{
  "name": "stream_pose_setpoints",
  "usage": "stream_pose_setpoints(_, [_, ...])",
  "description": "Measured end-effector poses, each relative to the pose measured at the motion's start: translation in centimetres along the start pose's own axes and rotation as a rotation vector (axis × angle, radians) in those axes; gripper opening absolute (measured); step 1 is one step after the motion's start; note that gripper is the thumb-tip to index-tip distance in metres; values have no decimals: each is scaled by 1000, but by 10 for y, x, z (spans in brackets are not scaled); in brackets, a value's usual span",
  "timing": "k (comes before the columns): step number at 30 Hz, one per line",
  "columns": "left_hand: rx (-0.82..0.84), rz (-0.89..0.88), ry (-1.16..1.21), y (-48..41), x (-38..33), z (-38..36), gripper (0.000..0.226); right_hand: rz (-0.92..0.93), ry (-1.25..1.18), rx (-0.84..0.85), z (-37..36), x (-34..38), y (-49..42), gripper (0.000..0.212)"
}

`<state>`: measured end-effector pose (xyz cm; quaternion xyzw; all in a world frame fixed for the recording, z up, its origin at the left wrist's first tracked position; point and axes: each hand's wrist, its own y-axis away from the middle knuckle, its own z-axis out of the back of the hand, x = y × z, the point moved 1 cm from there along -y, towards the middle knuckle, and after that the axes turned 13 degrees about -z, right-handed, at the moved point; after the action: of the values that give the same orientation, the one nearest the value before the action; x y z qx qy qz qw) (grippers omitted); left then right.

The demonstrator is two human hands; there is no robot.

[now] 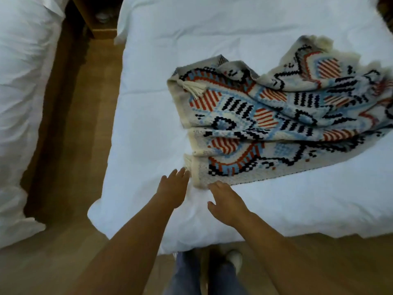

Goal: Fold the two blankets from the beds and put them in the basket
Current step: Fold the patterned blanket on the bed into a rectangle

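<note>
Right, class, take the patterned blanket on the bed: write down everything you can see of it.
The patterned blanket looks knitted, cream with blue, black and orange-red motifs, and has cream tassels at its corners and a fringe along its far edge. It lies rumpled in loose overlapping folds on the white bed, towards the right side, its right part running out of view. The near corner lies by the left hand and right hand; both are open, their fingers at its edge, not gripping it.

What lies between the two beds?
In the head view, a bare strip of wooden floor separates the left bed from the bed holding the patterned blanket.
</note>
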<state>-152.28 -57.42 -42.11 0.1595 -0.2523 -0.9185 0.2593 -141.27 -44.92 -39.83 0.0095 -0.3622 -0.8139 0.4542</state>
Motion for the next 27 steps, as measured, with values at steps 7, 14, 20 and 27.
stream_pose_setpoints(7, [-113, -61, 33, -63, 8, -24, 79, -30, 1, -146, -25, -5, -41, 49])
stream_pose_setpoints(14, [-335, -159, 119, -73, 3, -37, 24, -64, 111, -194, -34, -9, -63, 57])
stream_pose_setpoints(20, [-389, -45, 94, -15, 30, -50, 35, -101, 285, -153, -28, 6, -67, 33])
stream_pose_setpoints(27, [-286, 182, 88, 44, 77, -56, 33, 76, 273, -20, -46, 68, -46, 29])
